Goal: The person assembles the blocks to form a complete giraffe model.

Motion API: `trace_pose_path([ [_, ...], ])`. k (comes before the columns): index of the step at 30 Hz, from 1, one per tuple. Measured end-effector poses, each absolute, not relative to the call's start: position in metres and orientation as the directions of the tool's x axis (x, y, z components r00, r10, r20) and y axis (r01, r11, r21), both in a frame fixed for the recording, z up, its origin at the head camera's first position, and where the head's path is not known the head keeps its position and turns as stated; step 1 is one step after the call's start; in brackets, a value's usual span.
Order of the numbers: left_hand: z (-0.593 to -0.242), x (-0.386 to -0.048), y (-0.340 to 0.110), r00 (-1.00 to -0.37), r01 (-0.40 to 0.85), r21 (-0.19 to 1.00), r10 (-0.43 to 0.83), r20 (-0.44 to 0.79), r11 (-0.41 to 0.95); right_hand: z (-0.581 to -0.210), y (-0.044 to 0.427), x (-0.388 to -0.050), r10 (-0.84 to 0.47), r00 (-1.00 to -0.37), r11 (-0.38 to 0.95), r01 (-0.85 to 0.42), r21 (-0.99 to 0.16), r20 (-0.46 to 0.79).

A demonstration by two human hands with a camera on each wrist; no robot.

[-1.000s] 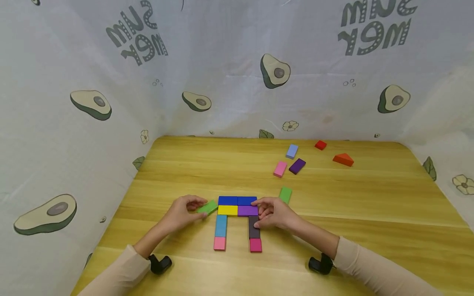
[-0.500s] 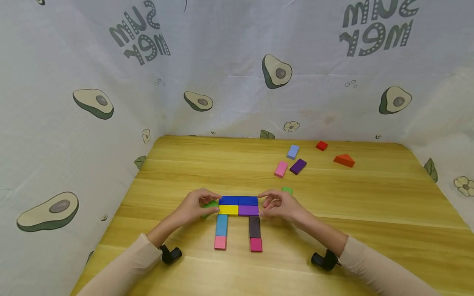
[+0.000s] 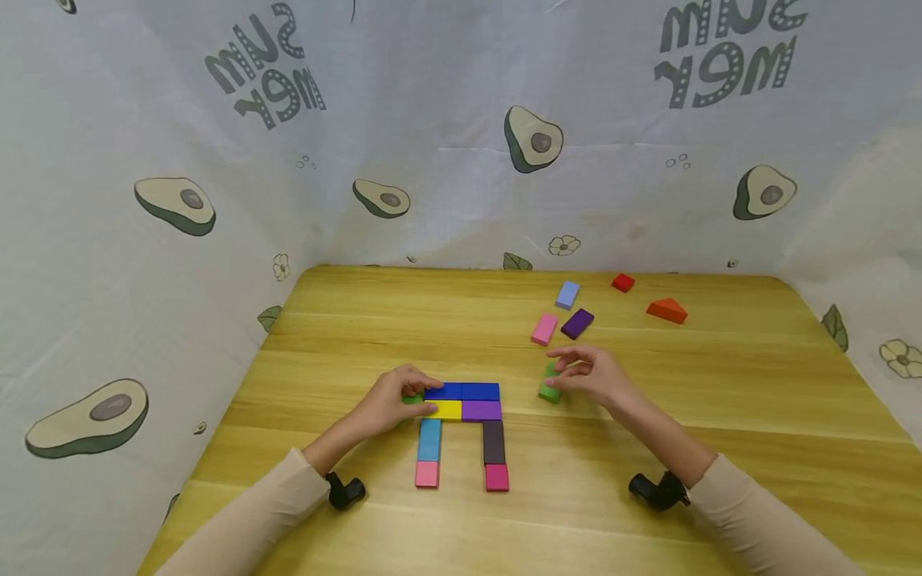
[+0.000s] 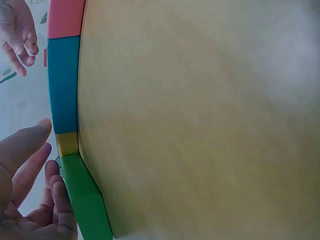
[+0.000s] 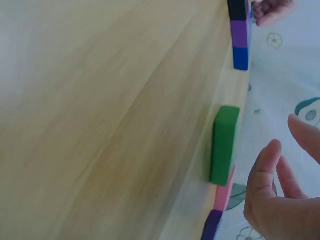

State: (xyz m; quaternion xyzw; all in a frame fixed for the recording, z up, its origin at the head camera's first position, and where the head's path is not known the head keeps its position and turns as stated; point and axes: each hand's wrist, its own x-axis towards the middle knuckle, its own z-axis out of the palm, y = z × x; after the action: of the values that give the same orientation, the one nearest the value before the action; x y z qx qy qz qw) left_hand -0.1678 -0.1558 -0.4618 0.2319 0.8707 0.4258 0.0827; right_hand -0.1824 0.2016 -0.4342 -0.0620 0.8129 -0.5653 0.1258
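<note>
Wooden table (image 3: 346,336). Left hand (image 3: 392,398) half spread, no grip visible, thumb over yellow block (image 3: 450,411), forefinger over left blue block (image 3: 452,392). Right hand (image 3: 594,376) loosely spread, holding nothing. Green block (image 3: 550,394) on table beneath it; second green block (image 4: 87,197) beside left hand.

Clock read from the person's side, 12 farthest.
Table (image 3: 576,512): bears all blocks.
Far pair (image 3: 481,392): blocks end to end along 9–3.
Near pair (image 3: 481,411): abuts it at 6.
Left leg (image 3: 430,440) and right leg (image 3: 494,442): two blocks apiece, running to 6 from the near pair's ends.
End block (image 4: 85,195): beside both pairs at 9, under left hand (image 3: 392,404).
Loose block (image 3: 550,394): 2 o'clock of these, under right hand (image 3: 594,376).
Trio (image 3: 545,329): beyond, at 1; single blocks at its 2 (image 3: 623,282) and 3 (image 3: 667,311).
Cloth (image 3: 461,160): behind table, 12.
</note>
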Motion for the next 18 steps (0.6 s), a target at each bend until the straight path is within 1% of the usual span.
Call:
trace_pose_path([
  [6,-0.462,-0.168,-0.156,-0.880,0.340,0.765,0.472,0.054,0.547,-0.441,0.214,-0.188,-0.190,-0.968,0.383,0.080,-0.920,-0.163],
  [10,-0.461,-0.168,-0.155,-0.880,0.337,0.759,0.472,0.044,0.557,-0.445,0.218,-0.191,-0.189,-0.966,0.360,0.102,-0.927,-0.179],
  [18,-0.459,-0.168,-0.153,-0.882,0.325,0.753,0.471,0.023,0.572,-0.449,0.218,-0.195,-0.211,-0.962,0.399,0.080,-0.913,-0.176],
])
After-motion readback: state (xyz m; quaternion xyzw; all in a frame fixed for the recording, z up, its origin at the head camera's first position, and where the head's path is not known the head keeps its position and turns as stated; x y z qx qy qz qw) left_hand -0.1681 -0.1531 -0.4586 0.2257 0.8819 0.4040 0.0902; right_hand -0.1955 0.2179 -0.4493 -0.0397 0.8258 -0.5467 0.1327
